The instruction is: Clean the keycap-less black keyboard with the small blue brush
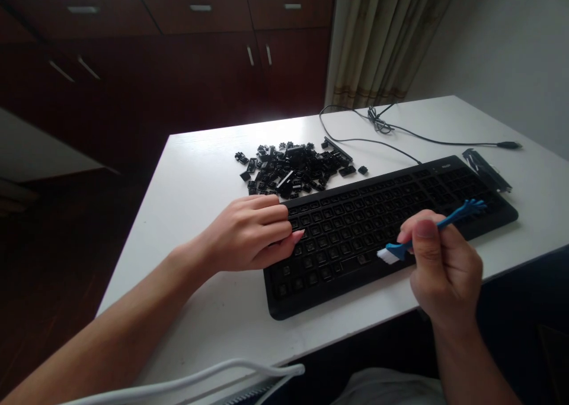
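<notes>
A black keyboard [355,227] with its keycaps taken off lies across the white table [200,174]. My left hand [249,230] rests flat on the keyboard's left end, fingers together. My right hand [440,268] grips a small blue brush [438,224] with white bristles; the bristles touch the keyboard's lower middle rows. The brush handle ends in a blue fork-like tip pointing right. A pile of loose black keycaps [293,168] sits behind the keyboard.
The keyboard's cable [400,133] runs in loops across the back of the table to a plug at the right. A long black strip [486,169] lies beyond the keyboard's right end. Dark wooden cabinets and a curtain stand behind. A white rail [200,380] is at the bottom.
</notes>
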`<state>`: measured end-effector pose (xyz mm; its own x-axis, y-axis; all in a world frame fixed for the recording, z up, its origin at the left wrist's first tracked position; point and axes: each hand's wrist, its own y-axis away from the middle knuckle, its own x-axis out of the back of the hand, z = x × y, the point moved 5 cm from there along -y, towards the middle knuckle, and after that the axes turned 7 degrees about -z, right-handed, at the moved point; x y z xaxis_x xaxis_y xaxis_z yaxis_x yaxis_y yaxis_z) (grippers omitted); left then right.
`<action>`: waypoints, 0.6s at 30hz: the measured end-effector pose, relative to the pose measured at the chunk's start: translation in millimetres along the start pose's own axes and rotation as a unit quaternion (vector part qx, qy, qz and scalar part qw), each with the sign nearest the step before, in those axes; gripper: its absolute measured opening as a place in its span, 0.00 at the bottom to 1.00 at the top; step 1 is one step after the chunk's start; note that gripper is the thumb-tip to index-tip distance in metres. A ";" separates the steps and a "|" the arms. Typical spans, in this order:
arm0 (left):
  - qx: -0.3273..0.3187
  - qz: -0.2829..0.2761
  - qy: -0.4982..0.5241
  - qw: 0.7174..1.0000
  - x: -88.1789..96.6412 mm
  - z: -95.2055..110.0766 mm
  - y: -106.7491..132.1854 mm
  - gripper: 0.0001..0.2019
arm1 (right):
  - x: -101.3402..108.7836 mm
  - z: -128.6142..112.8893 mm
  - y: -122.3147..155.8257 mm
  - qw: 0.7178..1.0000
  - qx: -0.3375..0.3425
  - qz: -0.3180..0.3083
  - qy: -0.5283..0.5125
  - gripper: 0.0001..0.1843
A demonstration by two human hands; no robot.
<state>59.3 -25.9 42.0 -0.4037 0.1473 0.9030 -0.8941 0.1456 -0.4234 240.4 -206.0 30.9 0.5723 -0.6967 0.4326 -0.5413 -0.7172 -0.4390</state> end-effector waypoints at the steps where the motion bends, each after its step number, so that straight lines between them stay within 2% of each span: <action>1: 0.001 0.001 0.003 1.000 0.2 0.0 0.1 0.18 | -1.4 -0.7 -0.3 1.000 -0.011 0.001 0.003 0.19; 6: 0.003 0.003 0.003 1.000 0.5 0.2 0.4 0.17 | -0.1 2.6 -1.4 1.000 -0.010 0.008 0.009 0.17; 8: 0.003 0.005 -0.002 1.000 0.1 0.1 1.1 0.18 | 4.0 8.1 -4.3 1.000 0.018 0.002 0.002 0.18; 11: 0.003 0.008 -0.010 1.000 -0.6 -0.1 2.4 0.18 | 12.1 15.4 -10.1 0.993 0.113 -0.010 -0.034 0.19; 15: -0.001 0.006 -0.011 1.000 -1.9 -0.2 3.7 0.18 | 20.4 26.1 -13.4 0.985 0.165 -0.020 -0.050 0.21; 18: 0.001 0.005 -0.010 1.000 -3.0 -0.9 4.6 0.18 | 19.8 26.5 -11.6 0.982 0.177 -0.063 -0.026 0.13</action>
<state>56.6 -24.7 37.2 -0.4154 0.1299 0.9003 -0.8908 0.1423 -0.4315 274.3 -211.0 23.7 0.6562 -0.5945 0.4648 -0.2217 -0.7406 -0.6343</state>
